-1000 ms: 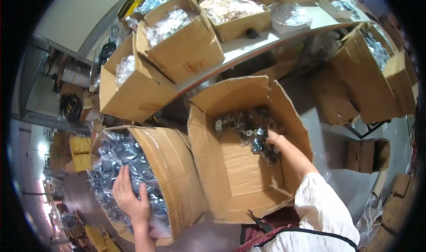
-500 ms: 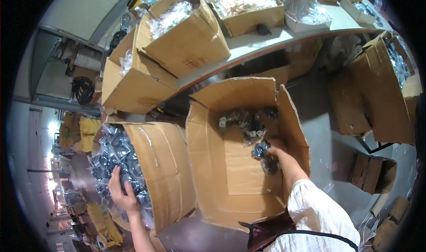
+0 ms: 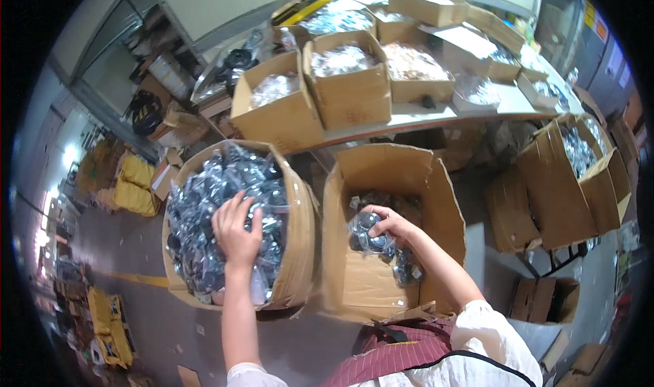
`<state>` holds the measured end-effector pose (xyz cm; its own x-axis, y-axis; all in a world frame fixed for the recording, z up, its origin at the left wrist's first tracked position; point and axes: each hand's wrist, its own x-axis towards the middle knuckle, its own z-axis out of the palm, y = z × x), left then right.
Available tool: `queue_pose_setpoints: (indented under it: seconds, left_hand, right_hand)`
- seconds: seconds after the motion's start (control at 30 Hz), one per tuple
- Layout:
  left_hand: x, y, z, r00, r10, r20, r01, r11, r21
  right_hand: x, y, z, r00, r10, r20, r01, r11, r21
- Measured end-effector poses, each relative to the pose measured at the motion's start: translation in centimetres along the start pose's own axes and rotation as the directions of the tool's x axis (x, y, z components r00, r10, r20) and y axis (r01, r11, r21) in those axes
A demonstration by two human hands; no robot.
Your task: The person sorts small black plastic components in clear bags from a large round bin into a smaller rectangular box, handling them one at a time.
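My left hand [image 3: 237, 232] lies with fingers spread on a heap of dark, shiny parts in clear plastic bags [image 3: 197, 213]. The heap fills the left carton [image 3: 300, 234] close to its rim. Over the right carton [image 3: 443, 203], my right hand [image 3: 395, 227] grips a small clear bag of dark rounded parts [image 3: 364, 236] between thumb and fingers. Deeper in that carton, more bagged dark parts [image 3: 407, 271] lie along its far side and right side, partly hidden by my hand and forearm. The exact kind of part cannot be made out.
A long table [image 3: 409, 113] at the back bears several open cartons [image 3: 354, 98] of bagged goods. To the right stands another carton [image 3: 552, 196] with bagged parts, and a smaller open box [image 3: 545, 298] on the floor. Yellow sacks [image 3: 109, 329] lie at the left.
My right hand has risen and shifted left inside the right carton with the bagged parts in it. My left hand stays on the heap. The view has tilted up and turned.
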<state>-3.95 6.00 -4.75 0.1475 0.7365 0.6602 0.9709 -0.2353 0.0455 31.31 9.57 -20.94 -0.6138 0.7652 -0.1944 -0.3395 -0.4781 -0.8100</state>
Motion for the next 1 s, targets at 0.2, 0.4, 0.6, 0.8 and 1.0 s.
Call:
queue_pose_setpoints:
  seconds: [0.2, 0.4, 0.6, 0.8, 1.0]
  left_hand:
    - [0.0, 2.2, -2.4, 0.996, 0.068, -0.065, -0.086, 0.930, -0.358]
    - [-1.5, 2.5, -3.0, 0.947, 0.019, 0.321, 0.299, 0.315, -0.901]
    - [-2.8, 2.7, -2.3, 0.935, 0.011, 0.355, 0.350, 0.139, -0.927]
    - [-2.0, 2.8, -4.0, 0.889, -0.074, 0.452, 0.456, 0.047, -0.889]
    - [-2.0, 2.2, -3.5, 0.809, -0.294, 0.509, 0.410, -0.339, -0.847]
  right_hand:
    - [0.8, -5.2, 10.3, 0.968, -0.252, -0.010, 0.249, 0.946, 0.208]
    - [1.1, -6.1, 18.5, 0.929, -0.359, -0.084, 0.369, 0.898, 0.238]
    - [1.0, -5.3, 22.3, 0.867, -0.476, -0.145, 0.483, 0.875, 0.018]
    - [1.2, -3.6, 22.7, 0.837, -0.528, -0.143, 0.512, 0.849, -0.136]
    - [-0.5, -5.3, 23.2, 0.900, -0.426, -0.092, 0.422, 0.904, -0.065]
